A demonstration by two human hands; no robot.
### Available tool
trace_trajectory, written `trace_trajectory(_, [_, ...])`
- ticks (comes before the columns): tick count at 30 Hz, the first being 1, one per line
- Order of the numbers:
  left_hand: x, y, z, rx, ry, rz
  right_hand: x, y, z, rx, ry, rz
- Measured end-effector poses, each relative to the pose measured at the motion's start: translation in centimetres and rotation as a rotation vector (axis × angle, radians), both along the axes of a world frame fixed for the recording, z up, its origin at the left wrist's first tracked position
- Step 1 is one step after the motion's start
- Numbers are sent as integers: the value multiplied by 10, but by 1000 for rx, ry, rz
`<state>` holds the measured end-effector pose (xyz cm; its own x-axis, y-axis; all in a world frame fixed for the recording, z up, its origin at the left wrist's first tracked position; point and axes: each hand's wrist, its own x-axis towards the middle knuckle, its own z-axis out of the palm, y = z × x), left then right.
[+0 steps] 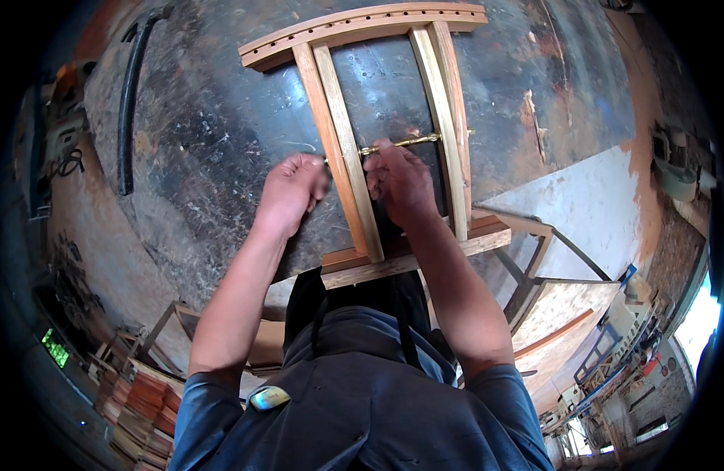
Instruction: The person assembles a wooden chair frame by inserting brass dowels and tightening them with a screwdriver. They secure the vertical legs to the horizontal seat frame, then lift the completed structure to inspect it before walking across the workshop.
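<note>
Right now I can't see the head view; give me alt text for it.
The right hand pinches a brass rod set crosswise between the slats of a wooden frame on a dark table; the left hand is curled beside the frame's left side. A black bar lies farther left.

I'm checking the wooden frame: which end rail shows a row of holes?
The far rail, at the picture's top; the near rail shows none.

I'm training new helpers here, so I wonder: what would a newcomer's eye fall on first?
Probably the wooden frame in the middle, on the dark, scuffed tabletop. Next, the shiny brass-coloured rod between its inner slats, with the right hand on it. Then the long black bar, lying on the tabletop's left side.
</note>
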<state>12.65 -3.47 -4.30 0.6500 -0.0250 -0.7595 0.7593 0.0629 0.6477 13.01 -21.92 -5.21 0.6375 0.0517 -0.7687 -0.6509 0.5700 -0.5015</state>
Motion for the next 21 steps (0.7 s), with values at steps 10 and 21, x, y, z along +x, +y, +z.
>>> trace_trajectory(10, [1, -2, 5, 40, 28, -40, 1, 0, 1, 17, 29, 4])
trace_trajectory(21, [0, 2, -4, -56, -18, -1, 1, -4, -1, 23, 56, 66])
